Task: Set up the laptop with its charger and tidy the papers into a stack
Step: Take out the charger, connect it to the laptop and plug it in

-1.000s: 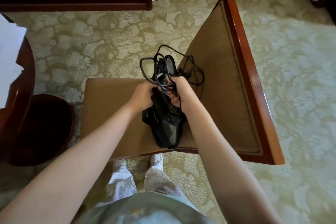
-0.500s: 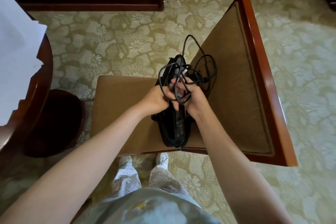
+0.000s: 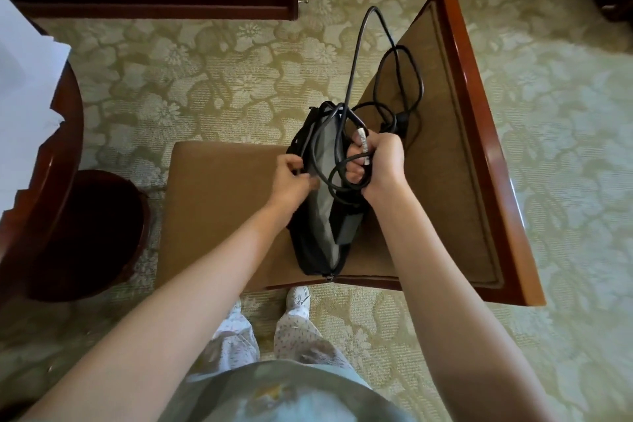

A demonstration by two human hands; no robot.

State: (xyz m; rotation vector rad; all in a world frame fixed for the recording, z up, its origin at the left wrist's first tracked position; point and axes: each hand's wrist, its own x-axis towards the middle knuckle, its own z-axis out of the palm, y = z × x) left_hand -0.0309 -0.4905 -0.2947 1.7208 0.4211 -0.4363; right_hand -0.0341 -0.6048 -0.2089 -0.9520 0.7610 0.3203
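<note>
My right hand (image 3: 376, 161) is clenched round a bundle of black charger cable (image 3: 363, 55) just over the open mouth of the black bag (image 3: 315, 250). The fingers curl through several loops, and a small white tag on the cable shows between them. The charger brick (image 3: 347, 226) hangs below that fist, its lower end inside the bag's mouth. One long loop arches up beyond the bag's far end. Other loops rest to the right of the bag, against the chair (image 3: 219, 216) back.

My left hand (image 3: 291, 178) pinches the bag's left rim about halfway along, thumb and fingers curled on the edge. The bag lies on the chair's tan seat, towards the backrest. A grey surface shows inside the bag; I cannot tell whether it is the laptop.

The papers (image 3: 24, 62) lie well to the left of the bag on the dark wooden desk (image 3: 65, 134), their edges uneven.
</note>
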